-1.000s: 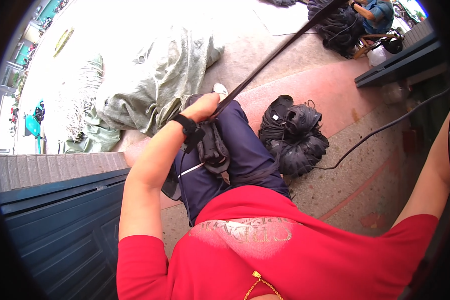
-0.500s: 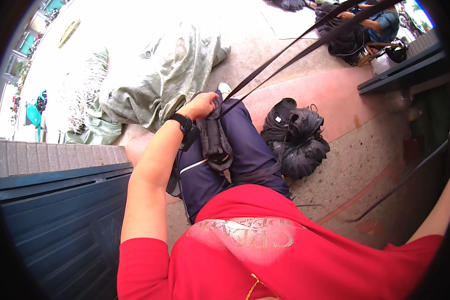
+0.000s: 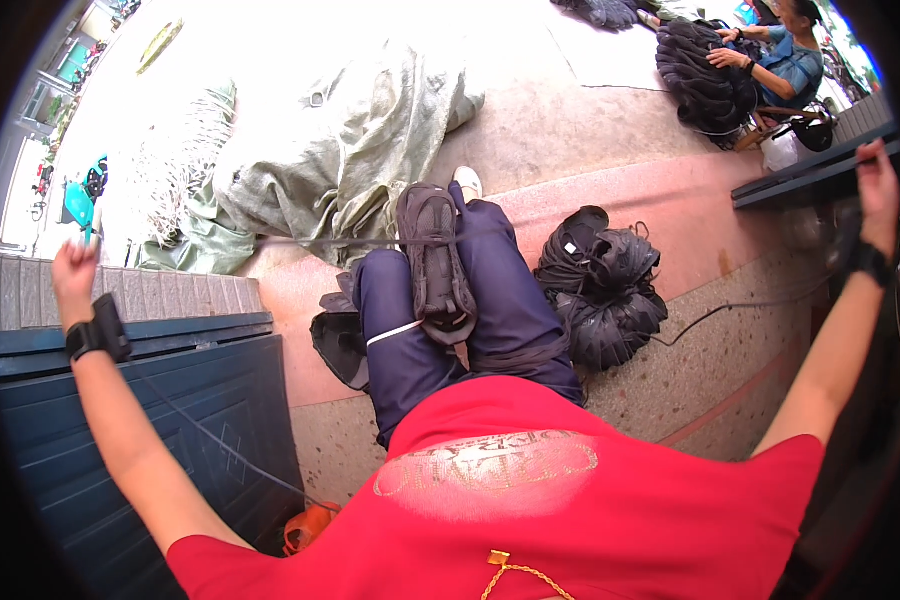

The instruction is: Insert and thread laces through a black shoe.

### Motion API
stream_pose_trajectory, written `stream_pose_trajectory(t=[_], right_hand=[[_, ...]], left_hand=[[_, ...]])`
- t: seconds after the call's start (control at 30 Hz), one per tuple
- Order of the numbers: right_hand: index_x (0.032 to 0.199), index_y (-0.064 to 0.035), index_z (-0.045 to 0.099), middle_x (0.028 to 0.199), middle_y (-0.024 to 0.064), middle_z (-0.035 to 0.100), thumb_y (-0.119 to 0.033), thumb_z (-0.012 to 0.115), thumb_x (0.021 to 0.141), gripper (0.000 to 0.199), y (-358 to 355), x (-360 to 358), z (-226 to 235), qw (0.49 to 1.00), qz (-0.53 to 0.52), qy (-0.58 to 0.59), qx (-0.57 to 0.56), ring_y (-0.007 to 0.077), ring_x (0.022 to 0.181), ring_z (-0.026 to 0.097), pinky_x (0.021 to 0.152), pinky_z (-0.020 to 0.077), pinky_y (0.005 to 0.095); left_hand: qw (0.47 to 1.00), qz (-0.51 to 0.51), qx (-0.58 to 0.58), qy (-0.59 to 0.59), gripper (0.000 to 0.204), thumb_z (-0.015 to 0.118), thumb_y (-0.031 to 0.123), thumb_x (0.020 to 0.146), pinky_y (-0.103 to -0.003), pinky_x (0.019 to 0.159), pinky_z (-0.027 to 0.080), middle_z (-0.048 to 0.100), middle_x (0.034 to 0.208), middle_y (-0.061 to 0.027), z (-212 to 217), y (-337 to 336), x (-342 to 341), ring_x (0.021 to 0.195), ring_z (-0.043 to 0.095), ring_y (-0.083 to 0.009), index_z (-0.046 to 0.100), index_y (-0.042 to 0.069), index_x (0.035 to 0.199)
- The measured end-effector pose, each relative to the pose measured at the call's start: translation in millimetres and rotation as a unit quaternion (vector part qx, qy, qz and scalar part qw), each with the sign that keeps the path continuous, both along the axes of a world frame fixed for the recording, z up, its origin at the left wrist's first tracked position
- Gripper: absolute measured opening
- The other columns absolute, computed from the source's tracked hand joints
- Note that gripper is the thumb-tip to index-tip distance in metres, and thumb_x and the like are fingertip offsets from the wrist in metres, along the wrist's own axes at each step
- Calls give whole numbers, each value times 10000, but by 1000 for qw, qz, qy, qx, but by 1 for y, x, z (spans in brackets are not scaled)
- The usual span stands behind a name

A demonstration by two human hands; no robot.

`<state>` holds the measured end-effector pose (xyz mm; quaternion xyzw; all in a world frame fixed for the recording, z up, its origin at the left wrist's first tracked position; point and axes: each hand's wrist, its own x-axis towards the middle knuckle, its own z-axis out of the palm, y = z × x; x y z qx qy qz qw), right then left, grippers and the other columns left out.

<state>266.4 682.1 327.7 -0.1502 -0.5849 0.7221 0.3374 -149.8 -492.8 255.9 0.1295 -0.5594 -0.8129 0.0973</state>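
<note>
I sit with a black rolled bundle (image 3: 435, 265) lying on my lap, on dark blue trousers. A thin black cord (image 3: 300, 240) is wrapped around the bundle and stretches out to the left. My left hand (image 3: 73, 275) is raised far out to the left with its fingers closed, and a black band sits on its wrist. My right hand (image 3: 875, 175) is flung out to the far right beside a dark ledge (image 3: 800, 175), fingers closed, also with a black wrist band. A dark line (image 3: 740, 305) runs across the floor toward that arm.
A heap of black bundles (image 3: 600, 290) lies on the floor right of my legs. A grey-green tarp (image 3: 350, 130) lies crumpled ahead. A blue metal panel (image 3: 170, 400) stands at my left. Another person (image 3: 770, 60) sits at the far right handling black material.
My left hand left the bundle on my lap and swung far out to the left. My right arm swung out to the right. The cord now lies taut across the bundle.
</note>
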Motion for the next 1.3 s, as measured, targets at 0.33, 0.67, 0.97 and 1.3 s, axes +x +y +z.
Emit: stream_pose_trajectory(t=[0.33,0.67,0.97,1.3], right_hand=[[879,-13,613,821,105,618,-184,552,804,196,-503,-126,-305,831,421,-235,276,200,763,588,716,458,316],[771,-32,604,1010,122,530,-138,497,710,162,-563,-153,-352,736,193,-186,622,263,1054,433,858,340,423],[780,-42,631,1151,138,475,-155,541,678,177,-578,-159,-345,734,194,-252,600,295,1143,360,902,277,494],[729,-87,627,974,78,516,-167,593,650,117,-581,-165,-336,683,207,-174,679,248,981,435,783,328,411]], left_hand=[[947,-193,-59,-251,153,632,164,775,-226,460,311,367,535,73,-122,242,86,429,337,-37,498,132,709],[818,-499,-181,-223,204,543,173,836,-229,632,430,570,758,-20,-226,402,191,665,520,-102,571,10,957],[676,-377,-601,199,261,675,152,671,-338,721,423,543,814,-107,-230,430,208,804,503,-272,574,37,882],[606,-359,-646,293,119,617,74,702,-334,617,438,545,750,-80,-244,436,207,709,502,-230,562,38,801]])
